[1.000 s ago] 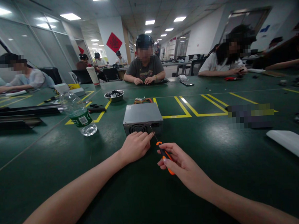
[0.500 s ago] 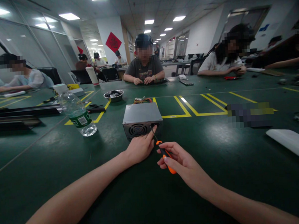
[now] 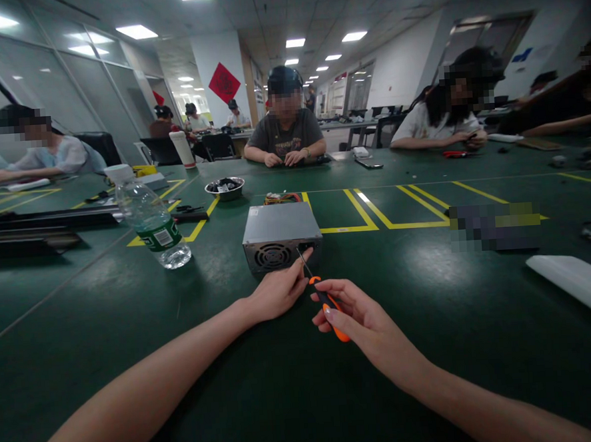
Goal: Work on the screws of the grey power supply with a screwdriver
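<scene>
A grey metal computer power supply (image 3: 281, 223) rests on the green table, its fan grille and socket facing me. My left hand (image 3: 278, 293) lies in front of it, the index finger stretched out to the socket side and the other fingers partly bent. No object shows in that hand. My right hand (image 3: 357, 310) grips a screwdriver (image 3: 325, 299) by its orange and black handle. The thin shaft slants up and left past my left index finger, its tip at the power supply's face beside the fan grille. Bundled coloured wires (image 3: 282, 198) stick out behind the case.
Left of the power supply stands a plastic water bottle (image 3: 150, 223). A metal bowl (image 3: 225, 189) of small dark parts is farther back. Yellow tape (image 3: 346, 230) marks the table. A white object (image 3: 577, 284) lies at right. Across the table, a person (image 3: 286, 128) sits working.
My left index finger has shifted slightly right along the power supply's face. The screwdriver handle has moved a touch; the power supply stays in place.
</scene>
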`<state>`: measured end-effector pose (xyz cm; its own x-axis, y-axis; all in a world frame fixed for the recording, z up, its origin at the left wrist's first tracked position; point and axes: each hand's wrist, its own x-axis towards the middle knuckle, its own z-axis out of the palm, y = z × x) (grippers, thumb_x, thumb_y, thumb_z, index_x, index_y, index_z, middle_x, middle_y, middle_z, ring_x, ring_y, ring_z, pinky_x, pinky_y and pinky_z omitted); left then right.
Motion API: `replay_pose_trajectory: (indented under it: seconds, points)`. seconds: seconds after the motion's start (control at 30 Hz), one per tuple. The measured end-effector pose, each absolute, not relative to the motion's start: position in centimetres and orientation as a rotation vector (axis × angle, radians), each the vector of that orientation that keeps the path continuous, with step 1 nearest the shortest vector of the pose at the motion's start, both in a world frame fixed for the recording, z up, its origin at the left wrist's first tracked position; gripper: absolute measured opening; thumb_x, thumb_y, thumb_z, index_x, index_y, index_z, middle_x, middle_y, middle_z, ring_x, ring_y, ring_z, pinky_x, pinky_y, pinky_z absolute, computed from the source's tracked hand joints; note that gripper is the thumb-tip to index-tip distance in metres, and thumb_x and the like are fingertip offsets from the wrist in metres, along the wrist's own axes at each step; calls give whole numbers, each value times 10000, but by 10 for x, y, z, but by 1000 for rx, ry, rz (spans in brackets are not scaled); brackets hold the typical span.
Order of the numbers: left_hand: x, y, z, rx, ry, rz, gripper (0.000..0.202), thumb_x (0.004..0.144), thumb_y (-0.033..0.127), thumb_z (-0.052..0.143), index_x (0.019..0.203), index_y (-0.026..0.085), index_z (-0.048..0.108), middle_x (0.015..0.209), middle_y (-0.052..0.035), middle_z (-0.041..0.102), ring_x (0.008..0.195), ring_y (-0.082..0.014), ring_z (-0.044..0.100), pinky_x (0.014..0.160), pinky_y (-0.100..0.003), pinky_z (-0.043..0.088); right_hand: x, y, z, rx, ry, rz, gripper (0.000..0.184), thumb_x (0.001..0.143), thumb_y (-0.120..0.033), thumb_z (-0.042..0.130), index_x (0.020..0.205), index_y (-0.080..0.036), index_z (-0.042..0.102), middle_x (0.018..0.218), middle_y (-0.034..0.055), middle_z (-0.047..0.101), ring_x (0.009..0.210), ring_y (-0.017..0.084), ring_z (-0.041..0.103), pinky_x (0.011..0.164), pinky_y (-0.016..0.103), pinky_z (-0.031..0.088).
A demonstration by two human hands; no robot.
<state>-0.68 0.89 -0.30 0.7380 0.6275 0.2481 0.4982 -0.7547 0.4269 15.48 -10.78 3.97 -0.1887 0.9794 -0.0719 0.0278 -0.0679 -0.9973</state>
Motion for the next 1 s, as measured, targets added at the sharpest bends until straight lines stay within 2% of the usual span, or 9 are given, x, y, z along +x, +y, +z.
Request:
replay_pose_trajectory:
  seconds: [0.13,0.2,0.3,0.37,0.47,0.57,0.67,0.83,1.0]
  points:
    - [-8,5,0,2655,862,545,578,887,217,357,1397,201,84,925,-19,588,773,-126,587,688,-248,461,156,-110,35,-1242,-1456,1345,483,756,-218,563,1212,-211,403,971,40,580,900,163,589,816,337,478]
    - [-10,2,1,2757,832,554,528,876,198,366,1374,210,189,1000,-41,570,839,-132,578,718,-254,464,157,-111,31,-1253,-1553,1262,538,754,-174,544,1262,-223,374,1009,50,577,896,162,592,826,347,480]
    - [-16,-2,3,2931,791,570,320,857,175,379,1163,191,476,921,-38,563,812,-132,557,698,-249,462,157,-114,27,-1276,-1679,1026,518,747,-169,540,1248,-236,425,1280,88,424,1047,192,536,918,384,439]
    - [-20,-1,5,3002,801,721,225,845,166,396,1006,177,553,866,-39,566,783,-138,534,693,-263,452,158,-115,27,-1303,-1743,876,482,754,-211,554,1226,-239,463,1380,80,300,1170,229,445,972,415,397]
    - [-25,5,11,3010,899,1134,190,827,156,434,955,179,573,926,-57,582,850,-164,514,753,-314,428,158,-116,31,-1297,-1833,751,429,786,-282,548,1211,-254,487,1355,76,343,1181,239,436,978,437,391]
    - [-24,12,22,2983,1042,1343,256,830,151,436,1056,193,549,1049,-65,582,994,-193,499,860,-369,379,158,-116,35,-1240,-1956,640,327,825,-301,512,1148,-268,542,1307,75,423,1126,228,493,942,418,422]
    - [-19,17,30,3029,1124,1195,368,840,174,426,1205,185,470,1228,-82,514,1141,-212,440,960,-402,309,158,-115,37,-1185,-2056,545,252,846,-309,487,1067,-247,589,1284,89,454,1114,228,504,904,390,442]
    - [-12,22,29,3050,1183,1072,337,872,238,424,1200,199,492,1211,-62,544,1099,-203,486,949,-394,320,157,-116,36,-1175,-2100,502,280,824,-302,509,1092,-245,562,1308,104,416,1005,209,558,850,382,465]
    - [-4,31,36,3079,1149,1077,278,906,314,401,1102,192,556,1111,-44,613,1017,-177,548,862,-334,392,154,-115,35,-1170,-2135,451,290,808,-200,486,1087,-224,562,1288,121,423,951,193,579,833,367,477]
